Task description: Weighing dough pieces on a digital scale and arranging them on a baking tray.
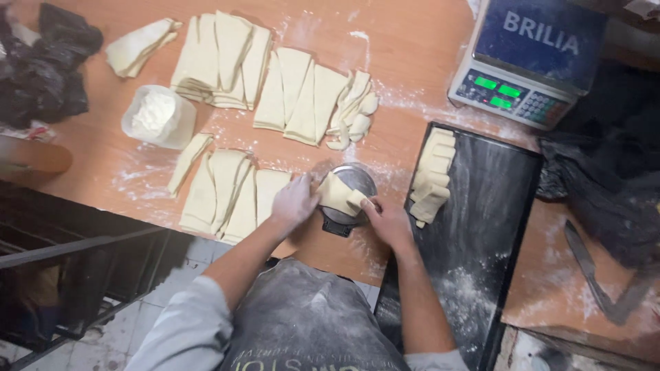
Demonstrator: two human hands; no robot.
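Both hands are working a dough piece (338, 194) lying over a round metal lid (350, 189) at the worktop's (412, 48) near edge. The left hand (294, 203) is pressing it with fingers together; the right hand (386, 220) is pinching its corner. Beside the lid's right, shaped pieces (432, 177) are resting on a black tray (495, 206).

Dough strips (275, 89) behind bowl (349, 196) (tray (495, 206) right)

Floured wooden table (412, 41), tiled floor (103, 350)
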